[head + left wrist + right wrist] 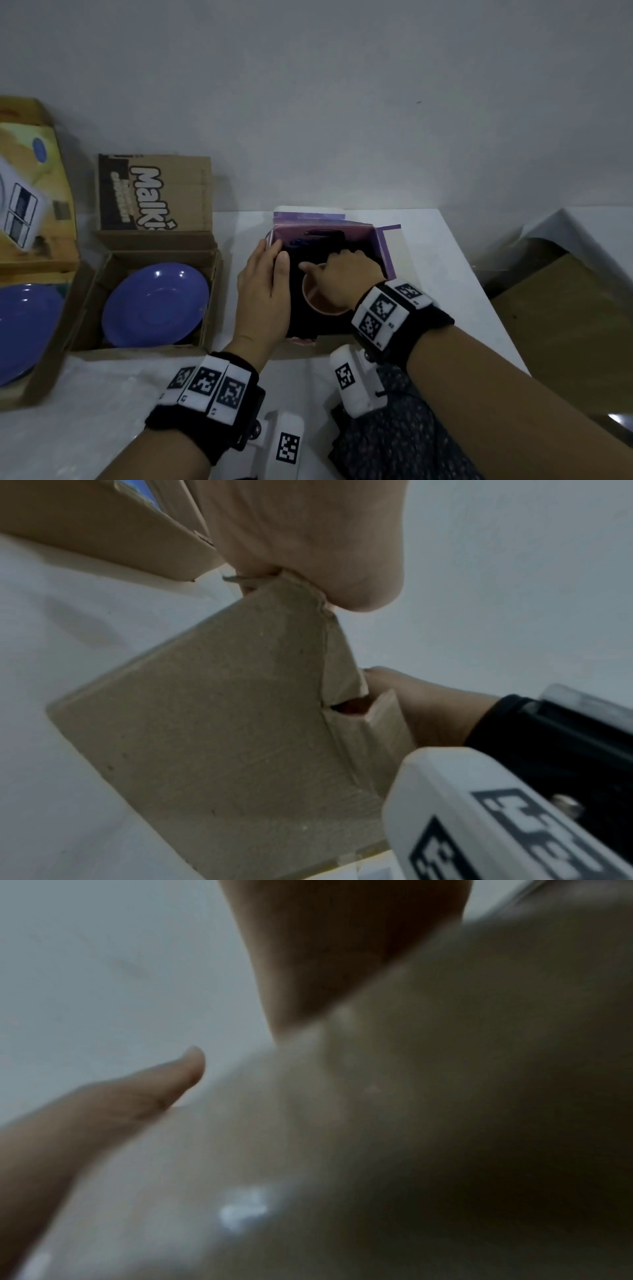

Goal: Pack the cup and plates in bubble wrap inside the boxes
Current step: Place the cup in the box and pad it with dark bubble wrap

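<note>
dim, flat, cool grey light throughout. in the head view a soft shadow lies on the wall [342,102] right of the printed cardboard box [178,195], small white glints dot the blue plate [156,305], and the purple box [385,250] is near black inside around the pink cup [313,295]; edges bow. the left wrist view is softly smeared. the right wrist view is heavily blurred, with pale glints [243,1208] on an unfocused close surface.

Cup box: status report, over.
Left hand grips purple box wall. Right hand holds cup inside it. Blue plate sits in cardboard box, clear of hands.
</note>
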